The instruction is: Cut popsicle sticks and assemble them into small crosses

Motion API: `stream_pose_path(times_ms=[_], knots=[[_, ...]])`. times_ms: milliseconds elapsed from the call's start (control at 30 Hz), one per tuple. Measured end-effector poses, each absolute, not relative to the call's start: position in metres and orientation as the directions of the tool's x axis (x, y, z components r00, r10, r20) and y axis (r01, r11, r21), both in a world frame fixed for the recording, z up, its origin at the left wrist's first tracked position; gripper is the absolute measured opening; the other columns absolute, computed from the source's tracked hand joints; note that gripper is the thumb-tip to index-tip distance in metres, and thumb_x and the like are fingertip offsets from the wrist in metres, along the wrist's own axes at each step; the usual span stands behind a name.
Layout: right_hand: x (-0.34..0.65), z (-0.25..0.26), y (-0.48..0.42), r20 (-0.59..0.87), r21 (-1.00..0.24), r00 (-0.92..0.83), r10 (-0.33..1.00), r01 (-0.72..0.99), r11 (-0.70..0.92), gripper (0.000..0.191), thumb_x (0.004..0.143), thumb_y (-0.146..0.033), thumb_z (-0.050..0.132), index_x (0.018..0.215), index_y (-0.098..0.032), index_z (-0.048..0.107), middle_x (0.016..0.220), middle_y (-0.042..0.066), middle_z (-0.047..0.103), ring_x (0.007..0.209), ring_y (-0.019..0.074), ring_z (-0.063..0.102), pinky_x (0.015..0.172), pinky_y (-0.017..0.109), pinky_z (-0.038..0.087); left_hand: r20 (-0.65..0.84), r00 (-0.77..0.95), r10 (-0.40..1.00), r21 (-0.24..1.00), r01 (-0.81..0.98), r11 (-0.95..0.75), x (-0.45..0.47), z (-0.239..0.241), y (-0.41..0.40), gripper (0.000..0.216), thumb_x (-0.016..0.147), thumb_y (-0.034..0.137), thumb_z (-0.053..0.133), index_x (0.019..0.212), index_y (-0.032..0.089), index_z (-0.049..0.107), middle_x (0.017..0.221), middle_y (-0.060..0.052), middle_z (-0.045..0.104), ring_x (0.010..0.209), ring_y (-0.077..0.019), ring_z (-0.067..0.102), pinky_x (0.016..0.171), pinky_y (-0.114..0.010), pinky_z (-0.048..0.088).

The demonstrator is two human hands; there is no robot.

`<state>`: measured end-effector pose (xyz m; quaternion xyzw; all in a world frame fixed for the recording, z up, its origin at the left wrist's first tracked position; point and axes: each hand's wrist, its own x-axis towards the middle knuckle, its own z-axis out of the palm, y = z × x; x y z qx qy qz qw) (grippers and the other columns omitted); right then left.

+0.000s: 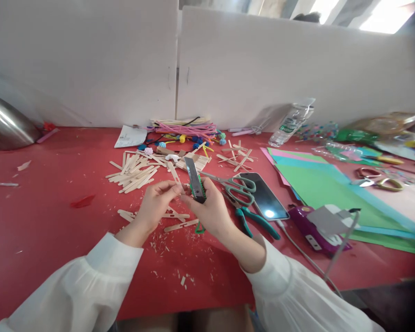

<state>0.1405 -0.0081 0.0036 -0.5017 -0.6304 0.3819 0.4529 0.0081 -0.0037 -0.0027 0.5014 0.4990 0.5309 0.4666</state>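
My left hand (157,203) is closed on a wooden craft stick (174,174), which points up and away from me and has a small notch in it. Close beside it, my right hand (210,207) grips a green utility knife (195,182) with its wide blade pointing up. The fingertips of both hands nearly meet at the stick's lower end. Below the hands, several notched craft sticks (181,225) and wood shavings (162,242) lie on the red table (72,244). A loose heap of plain craft sticks (134,170) is just beyond my left hand.
Grey-handled scissors (240,190), teal-handled pliers (257,221) and a phone (264,196) lie right of my hands. A purple power strip (307,228) with a cable rests near coloured paper (318,184). Pipe cleaners (186,130) and a plastic bottle (292,122) are along the white partition (263,60).
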Motion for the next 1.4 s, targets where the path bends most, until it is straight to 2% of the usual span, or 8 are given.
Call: stream_pose_path(times_ms=[267,367,567,733,867,967,1100,1400], knots=[[0.149,0.003,0.000,0.152,-0.940,-0.190,0.970,0.276,0.202,0.022,0.069,-0.030,0.059,0.083,-0.020,0.045,0.060,-0.007,0.045,0.049,0.0085,0.040,0.048,0.022,0.035,0.042,-0.031,0.999,0.998,-0.051,-0.044,-0.001,0.001,-0.002,0.022,0.067,0.040,0.062,0.068,0.018,0.064,0.059,0.000,0.059,0.051,-0.0097,0.051,0.049,-0.021,0.044],[0.156,0.005,0.005,0.158,-0.903,-0.229,0.961,0.361,0.234,0.021,0.068,-0.029,0.059,0.081,-0.019,0.046,0.062,-0.007,0.045,0.051,0.0088,0.039,0.050,0.022,0.035,0.110,0.001,0.994,0.992,0.053,-0.110,-0.012,0.004,0.003,0.024,0.070,0.041,0.060,0.066,0.018,0.063,0.055,0.001,0.056,0.049,-0.0096,0.050,0.048,-0.021,0.045],[0.163,-0.002,0.013,0.178,-0.817,-0.281,0.943,0.492,0.301,0.018,0.068,-0.028,0.060,0.079,-0.018,0.050,0.064,-0.005,0.050,0.057,0.0108,0.045,0.054,0.023,0.036,0.037,0.213,0.976,0.925,0.363,-0.114,-0.030,0.007,0.010,0.019,0.071,0.035,0.057,0.064,0.018,0.063,0.054,0.000,0.060,0.050,-0.0120,0.055,0.050,-0.022,0.044],[0.168,0.000,0.014,0.169,-0.621,-0.297,0.940,0.709,0.335,0.026,0.073,-0.028,0.056,0.095,-0.015,0.055,0.076,0.003,0.062,0.064,0.0165,0.055,0.058,0.026,0.039,0.096,0.221,0.970,0.658,0.717,-0.229,-0.031,0.006,0.008,0.022,0.072,0.032,0.051,0.056,0.020,0.062,0.045,0.001,0.055,0.041,-0.0121,0.048,0.038,-0.021,0.030],[0.173,0.007,0.003,0.182,-0.428,-0.407,0.895,0.787,0.444,0.044,0.081,-0.023,0.045,0.125,-0.017,0.045,0.092,0.008,0.066,0.071,0.0182,0.061,0.060,0.026,0.042,0.173,0.160,0.972,0.525,0.820,-0.228,-0.031,0.002,0.009,0.028,0.074,0.029,0.046,0.052,0.021,0.060,0.046,-0.001,0.058,0.041,-0.0149,0.050,0.039,-0.023,0.028],[0.173,0.007,-0.007,0.139,-0.260,-0.519,0.843,0.802,0.537,0.053,0.082,-0.015,0.039,0.134,-0.023,0.036,0.088,0.005,0.068,0.061,0.0150,0.060,0.051,0.023,0.039,0.170,0.152,0.974,0.533,0.817,-0.221,-0.033,-0.002,0.011,0.028,0.075,0.027,0.044,0.057,0.021,0.064,0.058,-0.003,0.066,0.051,-0.0175,0.057,0.045,-0.024,0.034],[0.170,0.003,-0.014,0.111,-0.059,-0.573,0.812,0.812,0.581,0.053,0.080,-0.013,0.042,0.133,-0.024,0.041,0.083,0.005,0.067,0.054,0.0128,0.057,0.043,0.022,0.031,0.129,0.116,0.985,0.588,0.791,-0.170,-0.036,-0.004,0.014,0.025,0.074,0.027,0.045,0.071,0.022,0.070,0.070,-0.004,0.071,0.061,-0.0195,0.061,0.050,-0.025,0.038],[0.167,0.005,-0.019,0.114,-0.056,-0.587,0.802,0.802,0.595,0.056,0.080,-0.013,0.041,0.134,-0.027,0.039,0.087,0.003,0.067,0.055,0.0113,0.057,0.042,0.022,0.026,0.157,0.118,0.981,0.601,0.777,-0.190,-0.032,0.000,0.010,0.021,0.071,0.026,0.049,0.065,0.023,0.069,0.056,-0.001,0.066,0.041,-0.0141,0.049,0.041,-0.025,0.030]])
